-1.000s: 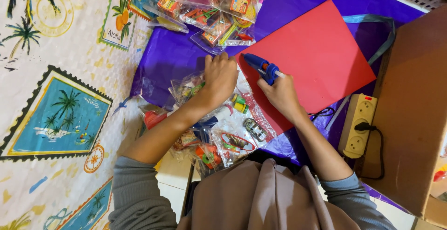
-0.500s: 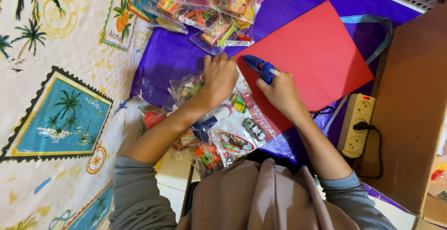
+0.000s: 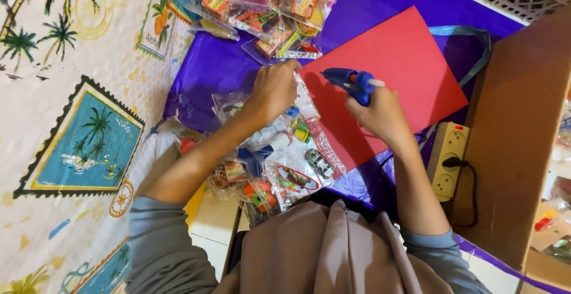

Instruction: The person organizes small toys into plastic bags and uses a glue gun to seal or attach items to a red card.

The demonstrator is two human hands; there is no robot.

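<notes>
Nearest me, clear toy packets (image 3: 279, 169) lie heaped over the purple cloth (image 3: 208, 74). My left hand (image 3: 275, 89) presses down on one clear packet (image 3: 306, 101) where it overlaps the near-left edge of the red card (image 3: 392, 74), fingers curled over it. My right hand (image 3: 380, 115) grips a blue glue gun (image 3: 351, 83), fingers wrapped round its handle, nozzle aimed at that packet. I judge I'm gluing the packet to the card; next the nozzle must come down onto the seam. Open card lies beyond; a power strip (image 3: 449, 160) and a cardboard box wall (image 3: 517, 145) crowd the right, and more packets (image 3: 273, 8) lie farthest off.
</notes>
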